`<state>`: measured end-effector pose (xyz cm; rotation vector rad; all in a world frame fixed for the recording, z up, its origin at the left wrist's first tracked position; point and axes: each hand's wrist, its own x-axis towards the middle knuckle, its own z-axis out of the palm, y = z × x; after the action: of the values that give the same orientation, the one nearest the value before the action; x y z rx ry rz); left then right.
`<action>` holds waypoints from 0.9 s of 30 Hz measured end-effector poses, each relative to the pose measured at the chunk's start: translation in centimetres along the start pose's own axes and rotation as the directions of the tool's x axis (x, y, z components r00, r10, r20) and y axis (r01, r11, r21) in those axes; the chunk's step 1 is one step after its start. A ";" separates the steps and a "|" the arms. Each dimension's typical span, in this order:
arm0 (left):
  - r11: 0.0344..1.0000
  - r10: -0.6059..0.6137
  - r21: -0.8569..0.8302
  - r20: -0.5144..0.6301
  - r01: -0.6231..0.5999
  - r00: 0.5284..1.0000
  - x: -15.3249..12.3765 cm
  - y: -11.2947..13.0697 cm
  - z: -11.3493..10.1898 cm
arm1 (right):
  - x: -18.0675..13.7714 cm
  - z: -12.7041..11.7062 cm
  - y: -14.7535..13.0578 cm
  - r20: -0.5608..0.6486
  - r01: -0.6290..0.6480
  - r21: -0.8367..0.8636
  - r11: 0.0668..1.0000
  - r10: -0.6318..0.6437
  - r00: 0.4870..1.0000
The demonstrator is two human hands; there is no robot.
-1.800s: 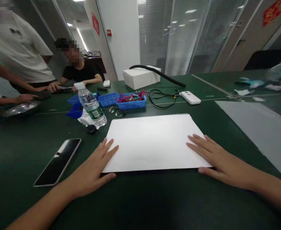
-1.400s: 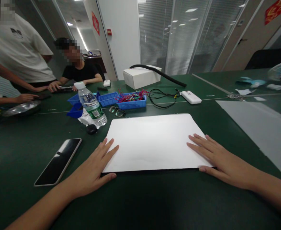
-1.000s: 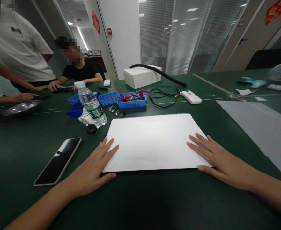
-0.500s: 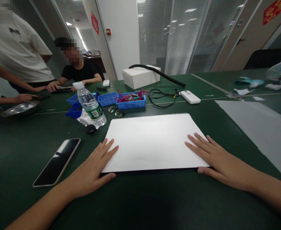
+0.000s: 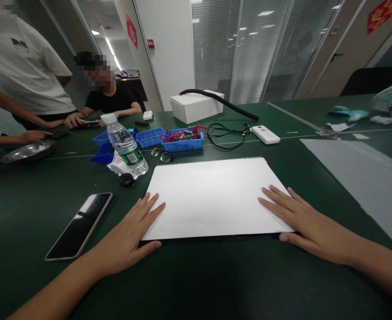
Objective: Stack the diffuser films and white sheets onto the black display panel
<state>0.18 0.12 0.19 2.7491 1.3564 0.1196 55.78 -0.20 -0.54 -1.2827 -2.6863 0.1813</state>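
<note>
A blank sheet of white paper (image 5: 209,200) lies flat on the dark green table (image 5: 196,280), with a thin dark edge showing beneath it. My left hand (image 5: 132,231) rests open at its left edge, fingertips on the paper and thumb on the table. At the opposite edge my right hand (image 5: 296,218) is also open, fingers spread over the sheet, thumb just off its near corner. Left of my left hand lies a smartphone (image 5: 78,226), its dark screen facing up. A small round black object (image 5: 126,179) sits near the paper's far left corner.
Behind the paper stand a tilted water bottle (image 5: 125,144), glasses (image 5: 162,154), blue bins (image 5: 182,144) with red wires, a black cable (image 5: 225,138), a white power bank (image 5: 265,134) and a white box (image 5: 196,106). Grey sheet (image 5: 356,182) at right. Two people (image 5: 112,100) are at the far left.
My right thumb has shifted very slightly to the right. Otherwise both hands and the paper stay where they were.
</note>
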 end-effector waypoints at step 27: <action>1.000 -0.014 -0.015 -0.007 0.013 1.000 -0.1 -0.1 0.2 | -0.4 0.8 7.4 -0.126 -0.515 -0.193 0.835 0.500 0.857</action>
<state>0.04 0.11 -0.05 2.7297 1.3700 0.1386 61.44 4.10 -2.70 -2.0149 -2.2918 -0.1081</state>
